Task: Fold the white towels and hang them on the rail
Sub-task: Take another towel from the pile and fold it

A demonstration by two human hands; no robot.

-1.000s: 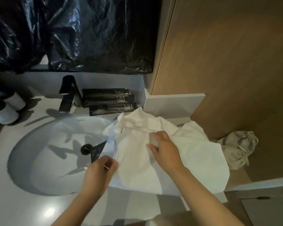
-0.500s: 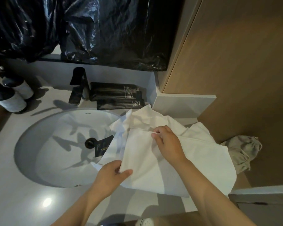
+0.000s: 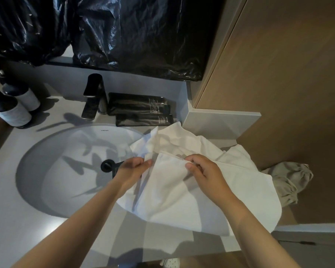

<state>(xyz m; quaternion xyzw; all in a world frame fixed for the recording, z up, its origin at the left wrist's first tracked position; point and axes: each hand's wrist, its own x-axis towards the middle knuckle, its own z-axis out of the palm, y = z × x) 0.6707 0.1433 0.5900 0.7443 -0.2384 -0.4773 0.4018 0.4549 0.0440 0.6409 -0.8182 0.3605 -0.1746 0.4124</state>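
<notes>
Grey counter [image 3: 27, 238] with inset oval sink [image 3: 52, 171]. Behind the sink: black tap [image 3: 93, 97], and a stack of black tubes [image 3: 139, 109] lying flat just right of the tap. Back-left of the sink: two bottles [image 3: 12, 113], upright, side by side. Right of the sink: white towels [image 3: 182, 190] in a rumpled heap, left edge hanging over the sink rim.

This is a bathroom, it looks like one in a hotel. An oval sink [image 3: 52, 171] sits in a grey counter [image 3: 12, 229]. From the sink, a black faucet [image 3: 94, 97] stands at 12 o'clock, two bottles [image 3: 12, 113] at 10 o'clock, black toiletry tubes [image 3: 139, 109] at 1 o'clock and white towels [image 3: 182, 190] at 3 o'clock.
</notes>
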